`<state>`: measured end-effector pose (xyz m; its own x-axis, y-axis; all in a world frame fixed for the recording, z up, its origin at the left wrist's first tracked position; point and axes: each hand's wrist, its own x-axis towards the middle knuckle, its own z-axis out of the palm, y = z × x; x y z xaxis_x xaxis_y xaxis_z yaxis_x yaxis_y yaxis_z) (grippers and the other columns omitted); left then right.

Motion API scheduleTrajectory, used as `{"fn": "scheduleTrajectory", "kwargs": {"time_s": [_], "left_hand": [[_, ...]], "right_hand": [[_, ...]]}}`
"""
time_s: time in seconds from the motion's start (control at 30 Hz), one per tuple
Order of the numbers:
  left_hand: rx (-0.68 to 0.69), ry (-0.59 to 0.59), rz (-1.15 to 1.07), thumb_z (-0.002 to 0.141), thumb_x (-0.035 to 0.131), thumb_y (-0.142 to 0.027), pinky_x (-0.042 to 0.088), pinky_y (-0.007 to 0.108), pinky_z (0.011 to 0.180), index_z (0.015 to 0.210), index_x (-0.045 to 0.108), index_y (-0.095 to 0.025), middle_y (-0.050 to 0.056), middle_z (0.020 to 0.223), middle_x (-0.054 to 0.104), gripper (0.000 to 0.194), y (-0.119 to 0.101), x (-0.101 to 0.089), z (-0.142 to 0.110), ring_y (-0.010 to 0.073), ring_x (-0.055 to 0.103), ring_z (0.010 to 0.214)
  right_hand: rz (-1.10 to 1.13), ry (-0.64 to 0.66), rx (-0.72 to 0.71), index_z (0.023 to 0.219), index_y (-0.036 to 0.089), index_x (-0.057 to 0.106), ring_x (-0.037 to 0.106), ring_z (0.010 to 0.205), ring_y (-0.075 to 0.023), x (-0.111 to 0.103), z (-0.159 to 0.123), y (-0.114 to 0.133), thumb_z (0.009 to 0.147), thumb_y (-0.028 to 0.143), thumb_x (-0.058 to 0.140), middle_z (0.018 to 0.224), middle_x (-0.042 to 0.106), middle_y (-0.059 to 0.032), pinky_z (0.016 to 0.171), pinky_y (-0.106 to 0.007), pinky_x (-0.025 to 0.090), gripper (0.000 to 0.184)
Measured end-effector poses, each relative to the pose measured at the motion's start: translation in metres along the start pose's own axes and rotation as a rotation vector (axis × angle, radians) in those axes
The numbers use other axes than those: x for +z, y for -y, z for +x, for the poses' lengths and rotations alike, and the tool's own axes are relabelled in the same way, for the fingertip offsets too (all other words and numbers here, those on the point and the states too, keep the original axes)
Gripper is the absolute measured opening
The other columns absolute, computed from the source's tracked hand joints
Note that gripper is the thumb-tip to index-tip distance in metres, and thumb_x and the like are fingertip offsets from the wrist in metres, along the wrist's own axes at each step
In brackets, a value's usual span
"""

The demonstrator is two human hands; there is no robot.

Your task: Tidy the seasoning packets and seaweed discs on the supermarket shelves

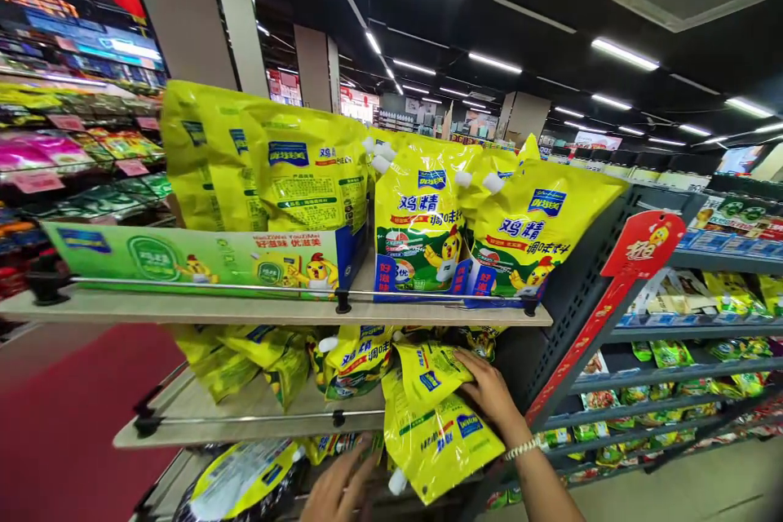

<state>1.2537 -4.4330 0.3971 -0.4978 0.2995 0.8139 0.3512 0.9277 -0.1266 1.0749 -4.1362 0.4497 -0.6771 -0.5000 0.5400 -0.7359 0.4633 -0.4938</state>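
My right hand (490, 395), with a beaded bracelet at the wrist, grips the right edge of a yellow chicken-seasoning pouch (431, 379) at the middle shelf. Beneath it a second yellow pouch (444, 444) hangs past the shelf's front edge, its white cap pointing down. Whether my fingers also hold this lower pouch is hidden. Lower and to the left, my left hand (342, 481) is slightly blurred, fingers apart and holding nothing. More pouches (360, 363) of the same kind lie on the middle shelf beside the gripped one.
Upright yellow pouches (422, 212) and a green display box (201, 261) stand on the top shelf (294, 310), above my hands. A thin rail runs along each shelf front. At right rises a dark shelf post with a red strip (575, 351). Packets (245, 477) lie below.
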Motion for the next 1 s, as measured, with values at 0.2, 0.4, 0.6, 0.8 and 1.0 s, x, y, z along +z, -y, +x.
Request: {"fn": "scheduleTrajectory", "kwargs": {"time_s": [0.2,0.4,0.6,0.8,1.0], "left_hand": [[-0.182,0.113,-0.321,0.082,0.051,-0.01,0.055,0.039,0.1,0.136,0.046,-0.013,0.017,0.137,0.058,0.054,0.005,0.052,0.047,0.0253,0.058,0.126],[0.028,0.275,-0.401,0.082,0.044,-0.002,0.05,0.038,0.108,0.148,0.045,-0.025,0.01,0.148,0.049,0.069,0.026,0.076,0.065,0.0245,0.043,0.141],[-0.294,0.22,-0.531,0.084,0.042,-0.009,0.057,0.037,0.094,0.131,0.06,-0.017,0.013,0.129,0.064,0.051,0.031,0.091,0.089,0.0243,0.063,0.118],[-0.661,0.253,-0.384,0.094,0.039,-0.027,0.05,0.032,0.066,0.096,0.065,-0.013,0.014,0.09,0.072,0.03,0.025,0.093,0.118,0.0273,0.07,0.079],[-0.71,0.327,-0.212,0.092,0.041,-0.016,0.043,0.03,0.059,0.11,0.061,-0.01,0.013,0.077,0.07,0.028,0.015,0.094,0.118,0.0281,0.069,0.07]], "right_hand": [[0.186,-0.322,0.174,0.126,0.021,0.068,0.06,0.123,-0.0246,0.017,-0.021,-0.015,0.095,0.03,0.049,0.126,0.066,-0.0096,0.109,-0.045,0.045,0.037],[0.583,-0.811,0.548,0.109,0.011,0.066,0.067,0.098,-0.0258,0.033,-0.035,-0.03,0.085,0.059,0.061,0.11,0.07,-0.0138,0.088,-0.039,0.055,0.053],[0.7,-0.899,0.474,0.115,0.014,0.061,0.064,0.098,-0.0218,0.032,-0.01,-0.01,0.079,0.054,0.07,0.109,0.068,-0.011,0.087,-0.033,0.053,0.054],[0.78,-0.96,0.55,0.082,0.015,0.058,0.06,0.072,-0.0179,0.024,0.039,-0.023,0.078,0.07,0.054,0.08,0.067,-0.0076,0.067,-0.03,0.052,0.055],[0.651,-1.035,0.611,0.09,0.011,0.061,0.06,0.083,-0.0229,0.013,0.055,-0.042,0.077,0.068,0.05,0.086,0.068,-0.0131,0.078,-0.036,0.051,0.059]]}}
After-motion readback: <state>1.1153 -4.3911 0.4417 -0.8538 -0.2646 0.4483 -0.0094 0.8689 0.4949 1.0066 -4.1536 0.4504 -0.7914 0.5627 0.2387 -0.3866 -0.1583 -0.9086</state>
